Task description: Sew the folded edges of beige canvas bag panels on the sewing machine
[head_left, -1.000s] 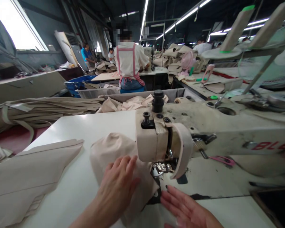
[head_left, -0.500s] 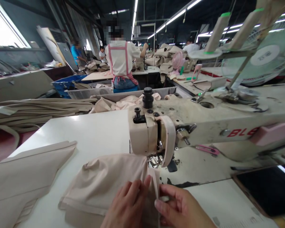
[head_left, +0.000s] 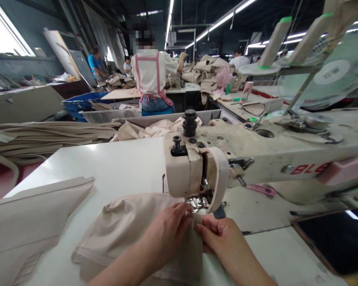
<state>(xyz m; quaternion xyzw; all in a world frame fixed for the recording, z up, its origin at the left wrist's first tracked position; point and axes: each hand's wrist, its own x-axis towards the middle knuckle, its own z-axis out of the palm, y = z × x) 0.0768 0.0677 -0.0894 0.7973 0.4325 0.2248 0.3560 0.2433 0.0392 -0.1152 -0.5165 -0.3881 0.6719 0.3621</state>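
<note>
Pinching the beige fabric at its right edge, just near of the presser foot: left hand nearly closed on it, right hand closed thumb-to-finger, probably to keep the edge lined up. Fabric's bulk lies left on the white table, presumably clear of the machine head. Flat cut piece sits further left, apart; dark-screened device rests right, likely out of the way.

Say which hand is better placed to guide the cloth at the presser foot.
Probably the left hand: it lies over the cloth, fingertips nearest the presser foot; the right hand pinches cloth slightly farther back.
</note>
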